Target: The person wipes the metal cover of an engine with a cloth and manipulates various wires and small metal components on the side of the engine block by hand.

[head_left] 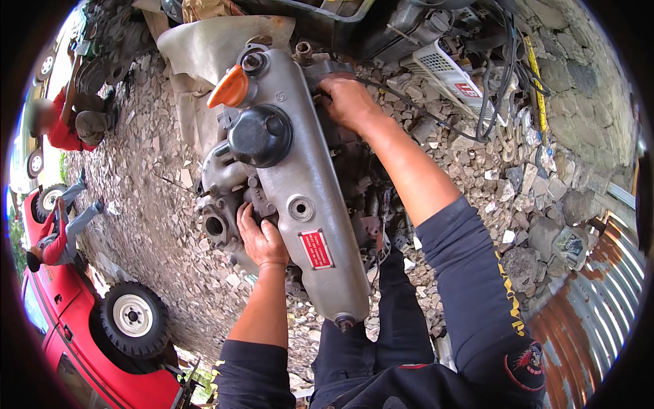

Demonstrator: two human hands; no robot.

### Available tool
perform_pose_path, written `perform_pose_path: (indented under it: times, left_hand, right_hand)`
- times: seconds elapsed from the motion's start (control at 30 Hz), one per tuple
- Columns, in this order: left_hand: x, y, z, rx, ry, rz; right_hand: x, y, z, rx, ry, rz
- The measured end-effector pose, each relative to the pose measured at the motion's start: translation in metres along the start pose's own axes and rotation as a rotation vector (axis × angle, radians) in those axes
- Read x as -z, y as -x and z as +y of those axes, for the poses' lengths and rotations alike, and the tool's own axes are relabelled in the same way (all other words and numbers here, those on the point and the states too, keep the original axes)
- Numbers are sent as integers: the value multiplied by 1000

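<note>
In front of me stands an engine with a long grey valve cover (310, 184). The cover has a round black cap (260, 135), an orange plastic piece (229, 87) at its far end and a red label plate (315, 249). My left hand (262, 238) is closed on the metal manifold (228, 178) at the engine's left side, fingertips curled by a small bolted fitting. My right hand (349, 102) grips a dark part (330, 70) at the engine's far right; its fingertips are partly hidden behind the engine.
Loose stones cover the ground. A white plastic crate (449, 75) and black cables (507, 75) lie at the far right, near a stone wall (593, 95) and rusty corrugated sheet (579, 327). A red vehicle (82, 327) and two people in red (65, 129) are at left.
</note>
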State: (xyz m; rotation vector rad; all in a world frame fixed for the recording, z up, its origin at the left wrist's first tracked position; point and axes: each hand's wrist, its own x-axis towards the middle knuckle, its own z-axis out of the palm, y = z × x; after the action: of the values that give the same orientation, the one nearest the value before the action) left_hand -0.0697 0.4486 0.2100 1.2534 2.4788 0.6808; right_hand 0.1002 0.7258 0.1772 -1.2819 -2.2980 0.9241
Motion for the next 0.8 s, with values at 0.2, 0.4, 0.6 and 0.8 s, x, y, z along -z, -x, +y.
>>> perform_pose_path:
  times: [0.2,0.4,0.6,0.8]
  left_hand:
    - [0,0,0,11,-7,-2]
    - [1,0,3,8,-6,0]
    - [0,0,2,0,4,2]
    - [0,0,0,2,2,-7]
  right_hand:
    - [4,-4,-5,-51,58,-92]
    - [10,2,1,25,54,-67]
    - [11,2,-2,38,34,-15]
    - [10,-4,-6,28,98,-105]
